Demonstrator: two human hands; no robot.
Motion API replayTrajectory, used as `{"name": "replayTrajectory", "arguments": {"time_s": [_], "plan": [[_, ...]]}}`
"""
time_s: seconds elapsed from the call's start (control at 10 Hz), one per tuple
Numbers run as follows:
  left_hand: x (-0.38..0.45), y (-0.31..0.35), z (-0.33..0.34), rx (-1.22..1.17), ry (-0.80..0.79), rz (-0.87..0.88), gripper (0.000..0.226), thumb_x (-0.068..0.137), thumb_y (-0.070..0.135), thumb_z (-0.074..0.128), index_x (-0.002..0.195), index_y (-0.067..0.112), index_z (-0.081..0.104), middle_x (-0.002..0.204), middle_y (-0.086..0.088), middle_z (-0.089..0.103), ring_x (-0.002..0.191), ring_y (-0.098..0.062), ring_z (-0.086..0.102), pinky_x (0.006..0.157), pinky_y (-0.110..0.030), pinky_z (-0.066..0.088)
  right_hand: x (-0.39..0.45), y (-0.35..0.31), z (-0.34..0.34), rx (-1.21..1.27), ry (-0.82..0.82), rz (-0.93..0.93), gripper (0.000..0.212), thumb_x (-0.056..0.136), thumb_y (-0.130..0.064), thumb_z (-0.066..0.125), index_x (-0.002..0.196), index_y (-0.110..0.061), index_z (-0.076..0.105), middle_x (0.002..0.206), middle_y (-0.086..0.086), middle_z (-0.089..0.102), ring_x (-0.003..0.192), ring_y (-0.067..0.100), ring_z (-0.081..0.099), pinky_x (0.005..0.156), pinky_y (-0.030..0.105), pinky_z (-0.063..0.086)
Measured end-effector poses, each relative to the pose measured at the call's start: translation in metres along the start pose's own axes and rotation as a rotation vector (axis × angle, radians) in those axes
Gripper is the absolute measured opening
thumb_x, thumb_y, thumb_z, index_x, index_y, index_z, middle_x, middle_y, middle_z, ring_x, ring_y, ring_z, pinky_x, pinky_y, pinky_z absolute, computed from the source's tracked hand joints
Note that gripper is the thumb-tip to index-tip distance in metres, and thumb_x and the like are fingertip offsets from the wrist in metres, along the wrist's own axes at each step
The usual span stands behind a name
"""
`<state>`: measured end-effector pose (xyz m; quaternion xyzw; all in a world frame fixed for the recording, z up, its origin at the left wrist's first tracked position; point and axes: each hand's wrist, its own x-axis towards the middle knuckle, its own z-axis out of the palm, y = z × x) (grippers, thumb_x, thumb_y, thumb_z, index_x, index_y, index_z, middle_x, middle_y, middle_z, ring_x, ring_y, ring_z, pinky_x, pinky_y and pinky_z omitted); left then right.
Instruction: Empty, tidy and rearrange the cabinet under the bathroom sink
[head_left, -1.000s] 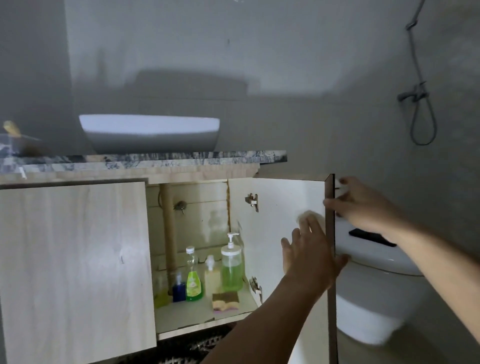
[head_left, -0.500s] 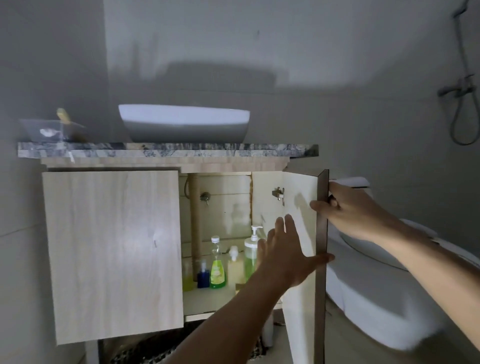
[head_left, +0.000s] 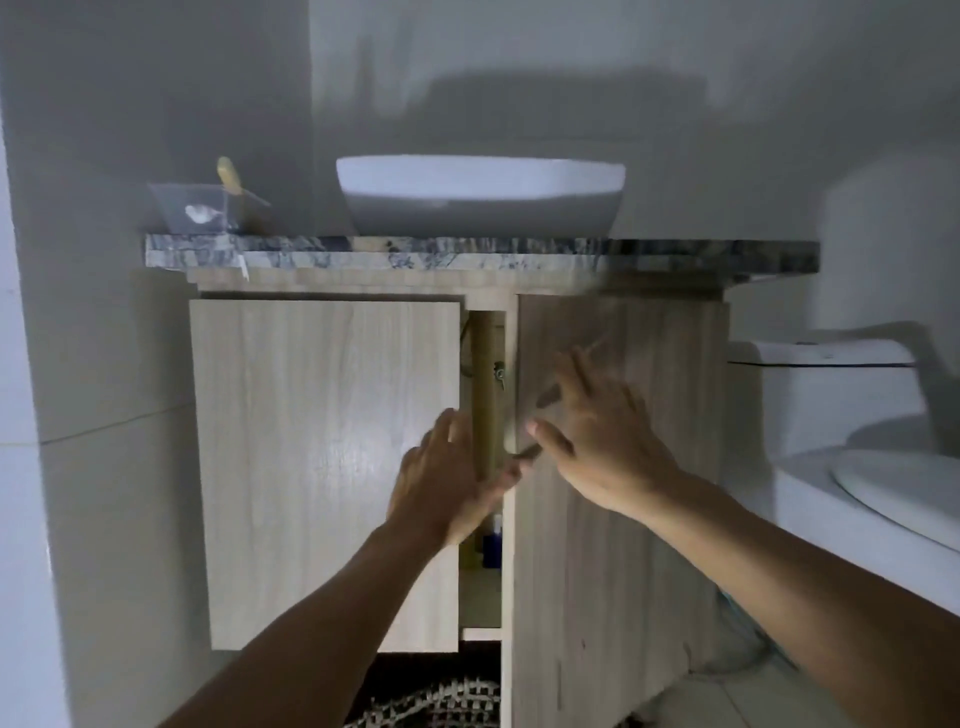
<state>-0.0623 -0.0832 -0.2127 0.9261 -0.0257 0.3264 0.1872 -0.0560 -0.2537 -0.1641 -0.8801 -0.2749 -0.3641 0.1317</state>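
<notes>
The wooden cabinet under the sink has its left door (head_left: 322, 467) shut and its right door (head_left: 623, 519) swung almost closed, leaving a narrow gap. Through the gap I see the drain pipe (head_left: 485, 395) and a blue bottle (head_left: 492, 545) on the shelf. My left hand (head_left: 447, 483) is in front of the gap with fingers spread, its thumb near the right door's edge. My right hand (head_left: 597, 436), blurred, lies flat with straight fingers against the front of the right door near that edge.
A white basin (head_left: 478, 195) sits on the marbled countertop (head_left: 675, 254), with a clear box (head_left: 189, 213) at its left end. A white toilet (head_left: 857, 441) stands close on the right. A woven mat (head_left: 441, 701) lies on the floor below the cabinet.
The right door has swung from wide open to almost closed. My right hand moved from its outer edge to its front face; my left hand moved left with it. The view shifted right.
</notes>
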Motion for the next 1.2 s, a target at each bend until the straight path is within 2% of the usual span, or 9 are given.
{"name": "replayTrajectory", "arguments": {"time_s": [0.1,0.2,0.4,0.7,0.8,0.9,1.0,1.1,1.2], "plan": [[0.022,-0.035,0.007,0.174,-0.02,-0.184,0.106,0.073,0.085,0.026,0.152,0.017,0.006,0.161,-0.007,0.006,0.147,-0.028,0.015,0.116,-0.05,0.023,0.029,-0.004,0.041,-0.083,-0.091,0.01,0.076,0.093,-0.048,0.046,0.151,-0.019,0.006,0.161,0.006,-0.001,0.149,0.026,0.003,0.118,0.051,0.004],[0.046,-0.052,0.022,0.221,0.016,-0.239,0.105,0.076,0.083,0.028,0.152,0.015,0.002,0.161,-0.01,0.0,0.148,-0.03,0.009,0.116,-0.053,0.017,0.051,0.001,0.071,-0.18,-0.107,0.029,0.083,0.092,-0.045,0.049,0.152,-0.019,-0.001,0.16,0.007,-0.012,0.149,0.027,0.001,0.117,0.054,0.0],[0.083,-0.071,0.05,0.224,0.077,-0.296,0.104,0.079,0.078,0.036,0.151,0.014,-0.002,0.16,-0.015,-0.009,0.148,-0.032,0.007,0.116,-0.056,0.016,0.082,0.014,0.106,-0.256,-0.125,0.037,0.084,0.093,-0.03,0.054,0.152,-0.019,-0.005,0.159,0.005,-0.018,0.149,0.026,-0.004,0.115,0.057,-0.003],[0.098,-0.074,0.088,0.34,0.164,-0.263,0.096,0.086,0.067,0.044,0.151,0.012,0.0,0.158,-0.022,-0.004,0.146,-0.039,0.009,0.113,-0.054,0.024,0.096,0.03,0.141,-0.257,-0.095,0.042,0.083,0.092,-0.022,0.055,0.152,-0.016,-0.002,0.16,0.003,-0.007,0.148,0.029,0.0,0.117,0.059,-0.001],[0.101,-0.076,0.095,0.473,0.221,-0.283,0.099,0.077,0.067,0.059,0.148,0.006,0.027,0.152,-0.028,0.026,0.136,-0.043,0.036,0.099,-0.056,0.042,0.098,0.028,0.148,-0.263,-0.076,0.051,0.082,0.091,-0.018,0.054,0.152,-0.015,-0.002,0.16,0.005,-0.002,0.147,0.03,0.003,0.117,0.058,-0.001],[0.102,-0.077,0.094,0.533,0.171,-0.309,0.099,0.072,0.07,0.06,0.143,0.006,0.037,0.146,-0.028,0.037,0.128,-0.043,0.047,0.091,-0.056,0.049,0.098,0.025,0.148,-0.242,-0.077,0.07,0.08,0.092,-0.011,0.049,0.152,-0.014,-0.003,0.16,0.004,-0.004,0.147,0.031,0.001,0.118,0.056,-0.001],[0.099,-0.075,0.089,0.557,0.116,-0.296,0.104,0.078,0.072,0.052,0.15,0.006,0.017,0.154,-0.03,0.016,0.137,-0.044,0.033,0.099,-0.057,0.042,0.099,0.024,0.141,-0.244,-0.11,0.07,0.086,0.087,-0.01,0.056,0.153,-0.016,0.0,0.16,0.004,-0.004,0.147,0.03,0.003,0.119,0.055,0.003],[0.102,-0.069,0.058,0.417,-0.125,-0.254,0.103,0.086,0.059,0.054,0.151,0.011,-0.01,0.156,-0.025,-0.016,0.145,-0.041,0.012,0.11,-0.057,0.027,0.106,0.02,0.126,-0.216,-0.194,0.08,0.093,0.08,-0.011,0.065,0.152,-0.016,0.006,0.159,0.004,0.0,0.147,0.03,0.008,0.119,0.052,0.004],[0.082,-0.058,0.027,0.291,-0.312,-0.22,0.091,0.092,0.051,0.051,0.152,0.019,-0.008,0.159,-0.015,-0.016,0.144,-0.035,0.02,0.113,-0.052,0.029,0.101,0.01,0.101,-0.046,-0.363,0.14,0.08,0.081,-0.013,0.059,0.149,-0.015,0.016,0.159,0.004,0.012,0.143,0.029,0.024,0.118,0.051,0.013]]}}
